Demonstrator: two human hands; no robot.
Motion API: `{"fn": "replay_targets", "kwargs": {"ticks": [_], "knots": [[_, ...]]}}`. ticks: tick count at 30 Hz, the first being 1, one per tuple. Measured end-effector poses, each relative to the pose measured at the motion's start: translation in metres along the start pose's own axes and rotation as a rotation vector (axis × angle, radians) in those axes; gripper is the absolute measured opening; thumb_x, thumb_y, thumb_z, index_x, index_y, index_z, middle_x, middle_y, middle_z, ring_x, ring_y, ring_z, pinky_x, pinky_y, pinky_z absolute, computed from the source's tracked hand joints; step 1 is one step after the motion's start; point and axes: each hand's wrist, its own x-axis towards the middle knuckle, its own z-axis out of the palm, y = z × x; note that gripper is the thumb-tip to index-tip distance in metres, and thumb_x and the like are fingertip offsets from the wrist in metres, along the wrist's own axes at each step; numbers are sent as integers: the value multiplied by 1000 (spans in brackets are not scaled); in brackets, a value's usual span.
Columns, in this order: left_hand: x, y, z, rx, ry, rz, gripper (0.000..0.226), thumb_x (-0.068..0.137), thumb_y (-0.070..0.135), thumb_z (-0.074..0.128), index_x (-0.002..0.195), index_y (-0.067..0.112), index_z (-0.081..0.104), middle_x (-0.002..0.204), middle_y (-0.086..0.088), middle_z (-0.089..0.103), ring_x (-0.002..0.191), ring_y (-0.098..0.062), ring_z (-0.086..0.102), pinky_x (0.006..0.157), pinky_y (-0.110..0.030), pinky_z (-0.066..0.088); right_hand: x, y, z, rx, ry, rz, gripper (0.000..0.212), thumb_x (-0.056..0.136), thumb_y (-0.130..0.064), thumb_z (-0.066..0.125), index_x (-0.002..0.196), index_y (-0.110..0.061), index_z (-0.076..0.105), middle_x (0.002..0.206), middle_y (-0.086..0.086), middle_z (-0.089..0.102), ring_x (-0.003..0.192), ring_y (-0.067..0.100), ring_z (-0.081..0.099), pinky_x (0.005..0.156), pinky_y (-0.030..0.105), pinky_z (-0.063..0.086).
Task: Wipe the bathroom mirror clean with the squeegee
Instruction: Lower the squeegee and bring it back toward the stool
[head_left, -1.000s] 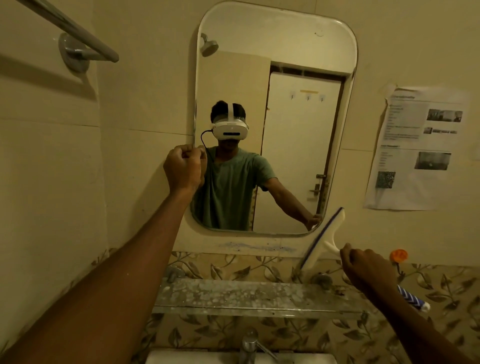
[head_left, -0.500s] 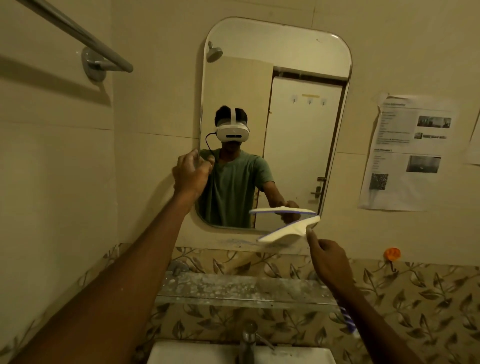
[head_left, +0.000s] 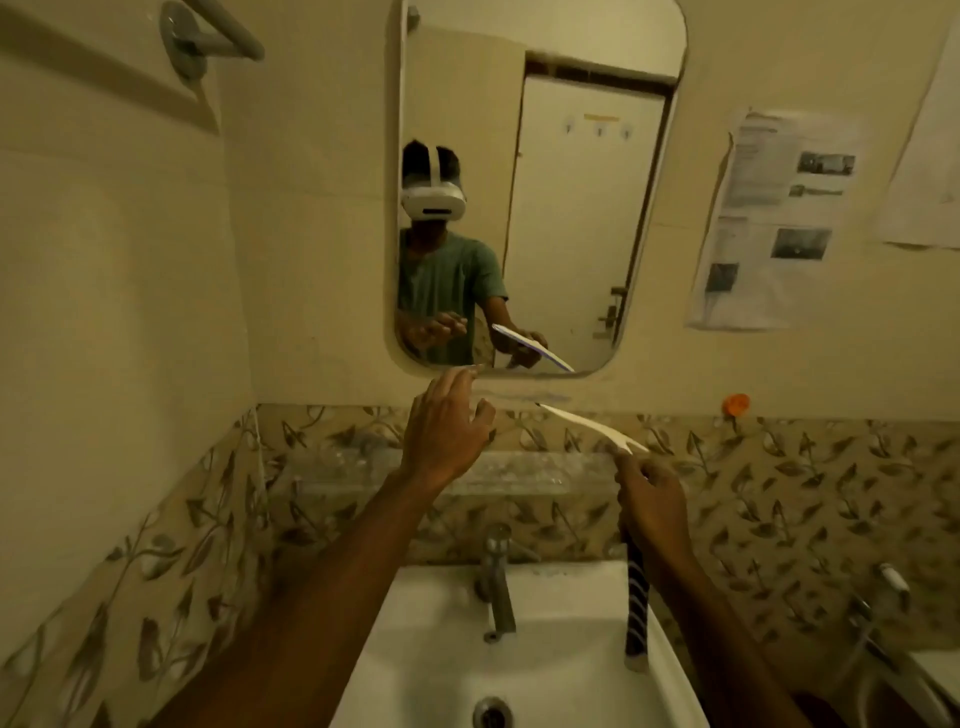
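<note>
The rounded wall mirror (head_left: 571, 218) hangs straight ahead and reflects a person with a white headset. My right hand (head_left: 652, 506) is shut on the squeegee, whose white blade (head_left: 587, 427) lies nearly edge-on just below the mirror's lower rim; its blue-and-white striped handle (head_left: 636, 597) sticks down past my wrist. My left hand (head_left: 444, 434) is open with fingers spread, below the mirror's bottom left corner, to the left of the blade and apart from it.
A speckled glass shelf (head_left: 519, 475) runs under the mirror above a white basin (head_left: 519, 654) with a metal tap (head_left: 497, 577). A towel rail (head_left: 208, 36) is at upper left. Papers (head_left: 774, 218) and an orange hook (head_left: 736, 404) are on the right wall.
My left hand has dropped from the mirror's left edge and opened. The squeegee in my right hand has come down from the mirror to below its rim. The view has tilted down.
</note>
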Motion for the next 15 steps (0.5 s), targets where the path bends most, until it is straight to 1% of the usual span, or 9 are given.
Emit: {"fn": "replay_targets", "kwargs": {"ticks": [3,4,6,7,9,11,13,14,15], "knots": [[-47,11,14,-8,-72,12,44,90,23,53,134,21,49,137,0,52,126,-20,47,104,-35,37,-38,18,-23,14,39,76,32,98,-33,49,91,-4,61,60,7,47,40,14,40,34,22,36],[-64,15,20,-9,-99,21,45,89,22,53,134,21,48,137,-1,52,126,-21,47,104,-36,37,-50,24,-32,12,56,97,29,98,-33,49,90,-8,61,62,8,48,42,15,41,35,22,38],[-98,27,31,10,-163,43,46,89,21,53,135,19,48,137,-2,52,127,-23,47,105,-38,36,-73,38,-53,2,102,131,21,98,-33,48,85,-22,60,67,9,53,47,16,45,38,24,41],[-116,34,37,19,-193,54,46,89,20,52,135,19,47,137,-3,52,127,-24,47,105,-39,35,-83,46,-65,-6,130,145,21,98,-35,48,84,-23,59,69,8,54,50,16,48,40,24,42],[-149,50,50,33,-237,67,45,91,21,51,136,15,47,138,-5,52,127,-27,46,108,-41,32,-98,64,-89,-23,166,161,27,97,-38,49,89,-15,59,69,5,54,53,17,50,40,23,41],[-179,68,67,27,-270,43,45,92,23,51,136,14,47,138,-5,51,127,-27,46,108,-40,32,-105,81,-118,-22,182,182,27,97,-40,49,94,-15,59,72,4,57,56,17,53,43,25,43],[-198,79,85,30,-298,26,44,93,25,50,135,15,46,139,-3,50,128,-25,46,106,-38,33,-106,94,-138,-22,191,211,28,93,-47,50,99,-22,61,85,0,64,70,20,62,55,30,52],[-207,89,99,37,-313,47,43,93,25,50,135,14,47,138,-3,51,127,-25,47,104,-37,34,-105,103,-153,-24,201,226,34,89,-52,50,101,-23,64,88,-1,65,77,22,63,63,34,54],[-214,100,114,41,-328,73,43,93,25,51,134,14,48,136,-3,52,126,-24,48,103,-36,35,-104,114,-169,-20,207,245,40,85,-56,51,102,-22,65,88,-1,64,79,24,62,66,35,52]]}}
